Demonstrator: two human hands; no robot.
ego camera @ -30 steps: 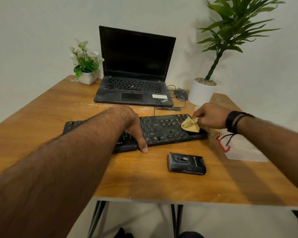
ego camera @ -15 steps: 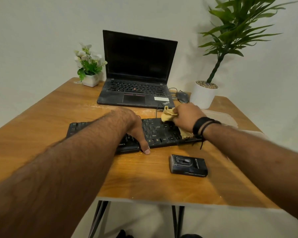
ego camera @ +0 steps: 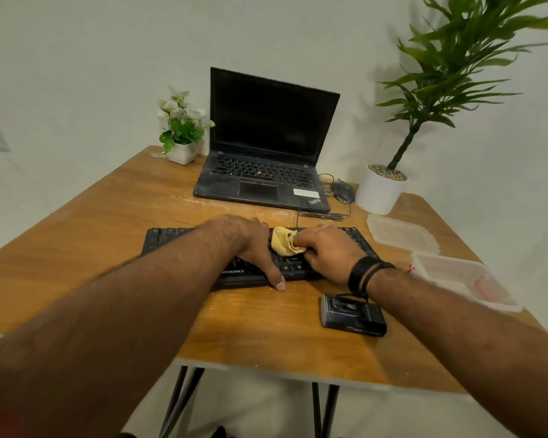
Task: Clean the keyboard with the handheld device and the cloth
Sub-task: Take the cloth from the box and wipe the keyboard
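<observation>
A black keyboard (ego camera: 168,240) lies across the middle of the wooden table. My left hand (ego camera: 250,245) rests flat on its centre, thumb down over the front edge, pinning it. My right hand (ego camera: 326,251) presses a bunched yellow cloth (ego camera: 283,241) onto the keys just right of my left hand; the cloth touches both hands. The right half of the keyboard is partly hidden under my right hand. A small black handheld device (ego camera: 351,316) lies on the table in front of the keyboard, below my right wrist, untouched.
An open black laptop (ego camera: 266,147) stands behind the keyboard, with a mouse (ego camera: 342,191) and cables beside it. A small flower pot (ego camera: 181,153) is back left, a tall plant in a white pot (ego camera: 380,191) back right. Two clear plastic containers (ego camera: 402,233) sit at the right edge.
My right hand has slid the cloth leftward along the keyboard, from its right end to the middle beside my left hand. My left hand stayed put. The view tilted down.
</observation>
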